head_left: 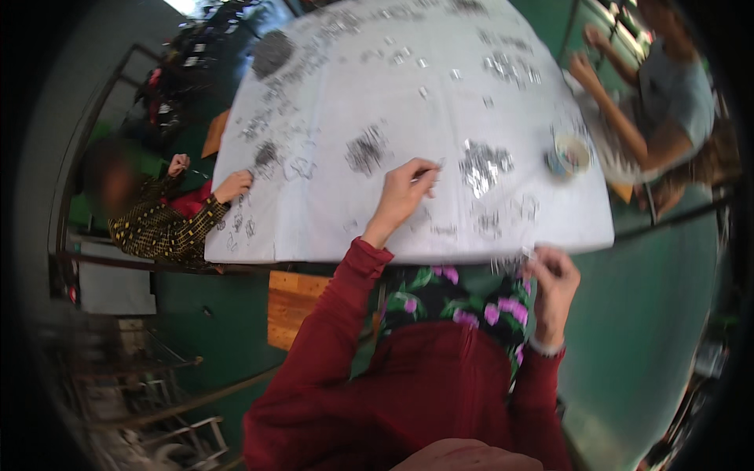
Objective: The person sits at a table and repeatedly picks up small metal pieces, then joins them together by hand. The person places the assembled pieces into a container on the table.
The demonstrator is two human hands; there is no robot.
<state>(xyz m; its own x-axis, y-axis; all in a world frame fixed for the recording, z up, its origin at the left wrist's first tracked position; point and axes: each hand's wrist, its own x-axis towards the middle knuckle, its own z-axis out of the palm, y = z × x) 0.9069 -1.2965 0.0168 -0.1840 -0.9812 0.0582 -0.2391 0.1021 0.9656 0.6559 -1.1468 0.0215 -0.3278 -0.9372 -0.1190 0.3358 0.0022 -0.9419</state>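
My left hand (407, 196) hovers over the white-covered table (330, 102), thumb and fingertips pinched together. Something tiny and pale may show at the fingertips, too blurred to name. Just right of it lies a pile of small shiny silver metal pieces (485, 169); to its left is a heap of thin dark wire-like pieces (365, 149). Past the table's near edge, above my lap, my right hand (556, 286) is closed on a small shiny silver piece (528, 252) between thumb and fingers. Its exact kind does not show.
A round tub (569, 153) stands near the table's right edge. A dark grey mound (272, 53) sits at the far left. One person's hand (233, 187) works at the left edge; another person (667, 102) sits at the right. A wooden stool (294, 310) is below the table.
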